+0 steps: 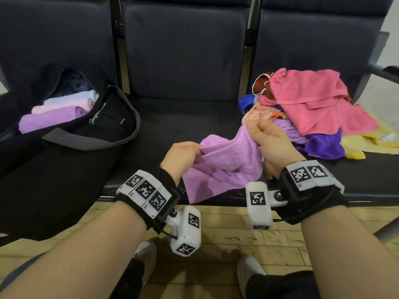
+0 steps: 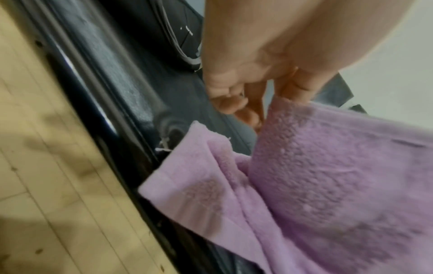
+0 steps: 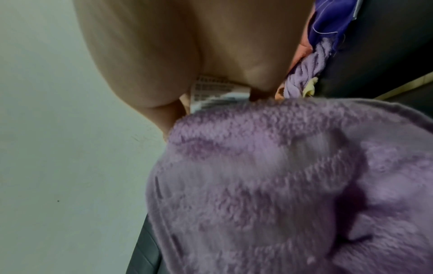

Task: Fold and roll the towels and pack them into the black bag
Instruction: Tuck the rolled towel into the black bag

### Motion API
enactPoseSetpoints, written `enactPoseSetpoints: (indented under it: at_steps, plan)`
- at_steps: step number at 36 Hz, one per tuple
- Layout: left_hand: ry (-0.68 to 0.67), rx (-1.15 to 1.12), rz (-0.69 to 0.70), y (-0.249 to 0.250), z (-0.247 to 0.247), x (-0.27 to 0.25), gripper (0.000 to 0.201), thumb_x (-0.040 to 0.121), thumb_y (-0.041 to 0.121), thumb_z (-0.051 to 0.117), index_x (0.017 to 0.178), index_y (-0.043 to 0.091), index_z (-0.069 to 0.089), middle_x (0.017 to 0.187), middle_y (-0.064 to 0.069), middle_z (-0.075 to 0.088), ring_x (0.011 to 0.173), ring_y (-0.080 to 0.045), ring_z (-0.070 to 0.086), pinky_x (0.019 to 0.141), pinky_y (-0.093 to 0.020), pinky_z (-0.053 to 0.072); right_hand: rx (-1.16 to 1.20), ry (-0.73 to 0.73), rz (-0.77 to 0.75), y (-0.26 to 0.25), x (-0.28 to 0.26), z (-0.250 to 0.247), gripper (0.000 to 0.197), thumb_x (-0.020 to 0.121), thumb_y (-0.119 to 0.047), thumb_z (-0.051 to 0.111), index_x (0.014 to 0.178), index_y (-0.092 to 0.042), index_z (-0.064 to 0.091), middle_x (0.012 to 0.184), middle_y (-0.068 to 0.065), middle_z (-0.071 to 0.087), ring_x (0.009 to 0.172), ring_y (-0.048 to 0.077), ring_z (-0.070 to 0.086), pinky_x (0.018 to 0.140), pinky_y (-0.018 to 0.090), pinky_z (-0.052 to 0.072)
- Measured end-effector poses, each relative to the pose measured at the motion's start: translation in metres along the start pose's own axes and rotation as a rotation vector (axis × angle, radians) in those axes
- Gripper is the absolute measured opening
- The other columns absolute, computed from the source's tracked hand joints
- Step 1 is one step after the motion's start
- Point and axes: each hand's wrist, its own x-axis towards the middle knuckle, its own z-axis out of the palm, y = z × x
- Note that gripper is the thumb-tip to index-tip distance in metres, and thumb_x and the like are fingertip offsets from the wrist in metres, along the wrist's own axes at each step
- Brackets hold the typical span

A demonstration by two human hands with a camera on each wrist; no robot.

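- My left hand [image 1: 182, 157] and right hand [image 1: 272, 145] each pinch the lilac towel [image 1: 224, 167] in their fingers, over the seat [image 1: 185, 117]
- I see 3 rolled towels [image 1: 62, 108] in the black bag [image 1: 71, 147]

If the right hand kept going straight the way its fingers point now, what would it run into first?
Probably the orange-and-white patterned cloth at the near edge of the towel pile; the right hand, pinching the lilac towel, points up at it. Depth is uncertain.
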Motion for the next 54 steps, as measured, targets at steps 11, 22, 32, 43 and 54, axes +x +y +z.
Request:
enactPoseSetpoints:
  at_steps: [11,22,32,43,54]
  plan:
    - [0.093,-0.268,-0.100,0.002,-0.012,0.003,0.014,0.092,-0.007,0.047,0.088,0.004,0.054,0.072,-0.005,0.059,0.063,-0.015,0.058,0.055,-0.019,0.053,-0.141,0.026,-0.107,0.001,0.001,-0.001,0.016,0.098,-0.017,0.052,0.083,-0.018,0.058,0.061,-0.008,0.061,0.060,0.006,0.053,0.063,0.020,0.045]
    - [0.229,-0.024,0.145,0.045,-0.040,-0.006,0.028,0.076,-0.009,0.044,0.072,0.006,0.068,0.042,0.003,0.058,0.049,-0.014,0.053,0.057,-0.024,0.046,-0.349,0.314,-0.321,-0.028,0.003,0.004,0.020,0.095,-0.022,0.059,0.099,-0.005,0.068,0.080,0.002,0.063,0.067,0.006,0.055,0.068,0.022,0.045]
    - [0.431,0.099,0.570,0.157,-0.073,-0.058,0.016,0.075,0.007,0.061,0.088,0.014,0.069,0.089,-0.001,0.068,0.083,-0.018,0.062,0.076,-0.027,0.050,-0.356,0.418,-0.474,-0.151,-0.020,0.011,0.023,0.095,-0.016,0.058,0.103,0.000,0.071,0.088,0.003,0.066,0.082,0.012,0.058,0.080,0.026,0.047]
    - [0.478,0.099,0.761,0.251,-0.137,-0.140,0.014,0.083,0.013,0.071,0.097,0.013,0.070,0.096,-0.001,0.067,0.092,-0.016,0.063,0.086,-0.030,0.052,-0.463,0.368,-0.517,-0.279,-0.078,0.015,0.046,0.094,-0.025,0.058,0.081,0.019,0.060,0.067,0.014,0.048,0.065,0.020,0.044,0.068,0.040,0.047]
    - [0.360,-0.022,0.535,0.264,-0.144,-0.109,0.010,0.085,0.006,0.069,0.094,0.005,0.065,0.059,-0.004,0.054,0.038,-0.005,0.046,0.034,-0.014,0.032,-0.624,0.285,-0.232,-0.293,-0.046,0.016,0.035,0.096,-0.017,0.052,0.062,-0.017,0.045,0.061,0.004,0.045,0.051,0.014,0.043,0.043,0.021,0.038]
